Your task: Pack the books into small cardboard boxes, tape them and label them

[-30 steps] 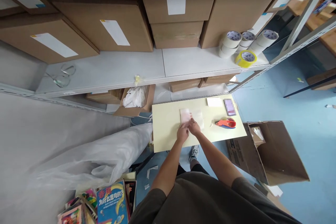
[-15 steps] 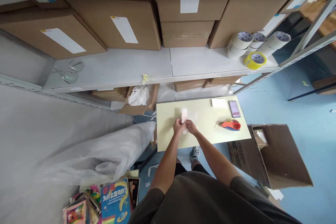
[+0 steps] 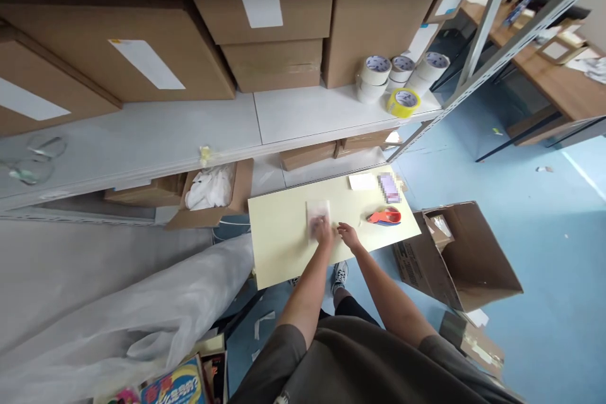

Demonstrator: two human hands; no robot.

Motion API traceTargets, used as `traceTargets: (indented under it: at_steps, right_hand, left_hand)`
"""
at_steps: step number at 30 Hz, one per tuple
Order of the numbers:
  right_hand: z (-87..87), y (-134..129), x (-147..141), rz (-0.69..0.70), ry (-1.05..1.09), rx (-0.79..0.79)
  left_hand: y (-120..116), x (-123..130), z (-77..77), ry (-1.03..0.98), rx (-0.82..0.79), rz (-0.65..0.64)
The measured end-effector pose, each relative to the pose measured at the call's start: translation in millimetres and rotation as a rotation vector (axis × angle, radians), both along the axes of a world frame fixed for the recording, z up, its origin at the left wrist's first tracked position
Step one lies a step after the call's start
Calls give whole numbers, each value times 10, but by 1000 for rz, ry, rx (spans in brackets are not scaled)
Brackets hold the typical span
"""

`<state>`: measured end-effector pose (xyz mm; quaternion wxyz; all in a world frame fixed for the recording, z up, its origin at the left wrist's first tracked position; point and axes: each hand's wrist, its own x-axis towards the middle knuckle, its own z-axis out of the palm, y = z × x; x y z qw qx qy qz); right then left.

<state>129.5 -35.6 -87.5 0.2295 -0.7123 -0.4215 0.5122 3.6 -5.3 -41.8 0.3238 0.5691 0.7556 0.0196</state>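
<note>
A whitish translucent sheet or bag lies on the pale yellow tabletop, a pinkish shape showing on it. My left hand is over its lower part, its fingers smeared by motion. Just to the right, my right hand is above the table with its fingers bent; whether it grips something small is too small to tell. Further right on the table are a red-orange tape dispenser, a blurred purple item and a white paper stack.
Behind the table stands a grey shelf with cartons, white tape rolls and a yellow roll. An open carton is at the right, a big plastic-wrapped bundle at the left, books below it.
The view has turned to the right. My hands have moved apart from each other, and the whitish item between them now lies flat and wider on the table.
</note>
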Motion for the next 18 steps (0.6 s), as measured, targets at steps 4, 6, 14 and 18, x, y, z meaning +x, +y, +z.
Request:
traceTargets:
  at_steps: [4,6,14,18]
  right_hand:
    - [83,37,-48,-16,167,-17]
    - [124,83,-164,3,213,-20]
    - [213,196,-721,-52,392,-69]
    - [220,356,-1211,-30,444,-141]
  left_hand:
    - [-156,-103,-39,-60,68,-19]
    - [-232,-288,-31,-108,118,7]
    - [-386,-1248,-108,-356,102,219]
    - [-356,-1785,-196,-460,142,321]
